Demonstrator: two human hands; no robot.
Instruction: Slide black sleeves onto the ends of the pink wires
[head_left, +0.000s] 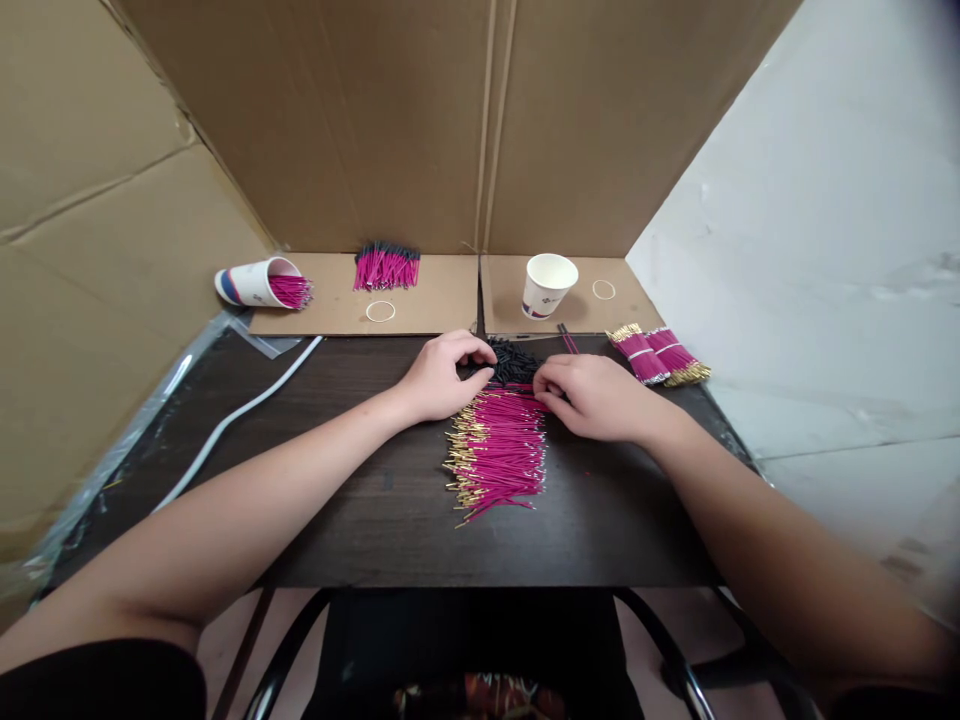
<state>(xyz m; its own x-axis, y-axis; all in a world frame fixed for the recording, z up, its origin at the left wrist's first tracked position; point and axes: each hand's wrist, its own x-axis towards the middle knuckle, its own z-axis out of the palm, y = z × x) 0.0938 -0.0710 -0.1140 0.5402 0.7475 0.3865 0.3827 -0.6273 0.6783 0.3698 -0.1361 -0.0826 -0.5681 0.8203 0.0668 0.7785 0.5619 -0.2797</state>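
Note:
A heap of small black sleeves [511,362] lies between my two hands. Just below it, a broad layer of thin pink wires [506,450] is spread on the table, gold tips to the left and silvery tips to the right. My left hand [448,375] is at the heap's left side, thumb and fingertips curled close together; anything between them is too small to make out. At the right edge of the heap and wires, my right hand [589,395] has its fingers pinched together by the wire ends. What it pinches is hidden.
Behind are a tipped paper cup [251,284] of pink wires, a black-tipped bunch [386,268], an upright cup [549,287] and rubber bands [380,311]. Banded bundles [660,355] and a few loose black-ended wires [568,338] lie right. A pale cable [236,418] crosses the left; cardboard walls [375,120] enclose the back.

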